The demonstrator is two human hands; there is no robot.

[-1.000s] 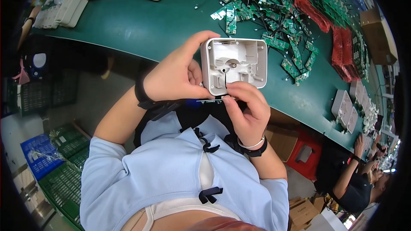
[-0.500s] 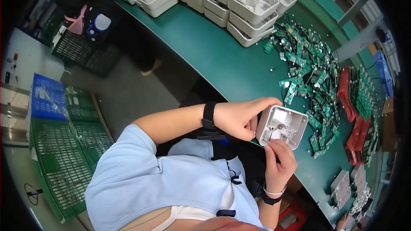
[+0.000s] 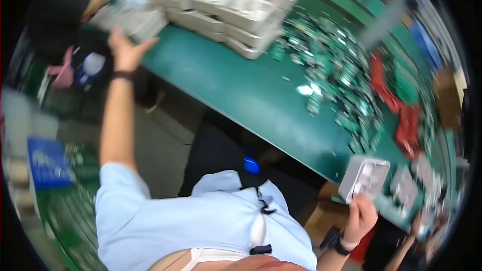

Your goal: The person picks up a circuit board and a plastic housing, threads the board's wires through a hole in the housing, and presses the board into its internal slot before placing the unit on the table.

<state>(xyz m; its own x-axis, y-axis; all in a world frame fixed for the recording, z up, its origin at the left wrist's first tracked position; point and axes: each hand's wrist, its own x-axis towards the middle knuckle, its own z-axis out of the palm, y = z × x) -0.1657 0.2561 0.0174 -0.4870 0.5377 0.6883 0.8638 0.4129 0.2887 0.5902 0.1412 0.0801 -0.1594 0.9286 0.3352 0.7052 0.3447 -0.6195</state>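
Housing: a white, square plastic housing [image 3: 365,178] sits at the near right of the scene, over the near edge of the green table [image 3: 236,88], tilted with its open side up; the inner parts are blurred.
Right hand: the right hand [image 3: 359,217] grips the housing by its near lower edge, fingers closed around it from below; a dark wristband sits on the wrist.
Left hand: the left hand [image 3: 125,50] is stretched far to the left with fingers spread wide and nothing in it, just short of the stack of grey moulded trays [image 3: 226,7] at the far left of the table.
Step in hand: by the look of it, a one-handed hold on the housing while the free hand goes toward the trays.
What the reach calls for: a clean grip on a tray edge or a part in it; motion blur hides which.
Surroundings: loose green circuit boards [image 3: 336,78] lie scattered right of the trays, red holders [image 3: 401,115] further right, another housing [image 3: 404,186] just right of the held one.
Other person: a dark-clothed figure [image 3: 55,25] works at the far left.
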